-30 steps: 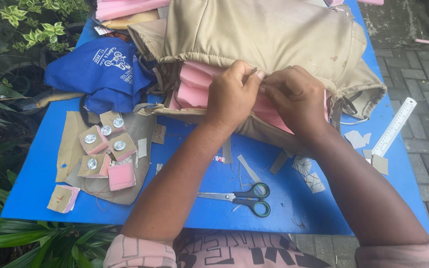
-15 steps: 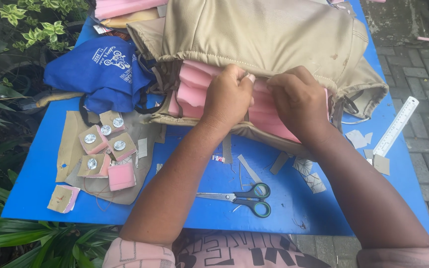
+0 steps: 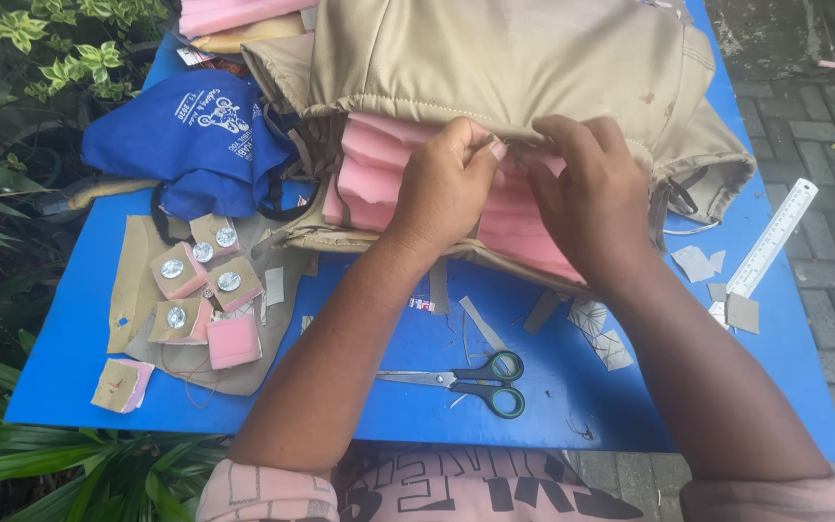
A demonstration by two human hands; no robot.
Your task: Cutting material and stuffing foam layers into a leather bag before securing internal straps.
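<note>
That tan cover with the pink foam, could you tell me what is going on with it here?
A person's left hand and right hand pinch the edge of a tan fabric cover over pink foam on a blue table. Scissors lie nearer the person, untouched, with a ruler to the right.

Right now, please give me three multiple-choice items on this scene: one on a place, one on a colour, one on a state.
1. Where do the scissors lie?
A. on the blue table, between the forearms
B. on the ruler
C. inside the cover

2. What colour is the foam?
A. green
B. pink
C. white

3. What are the hands doing?
A. resting on the table
B. holding the scissors
C. pinching the tan cover edge over the foam

Key: 1 A, the scissors lie flat on the table; 2 B, pink layers show under the cover; 3 C, left hand and right hand meet at the seam.
</note>
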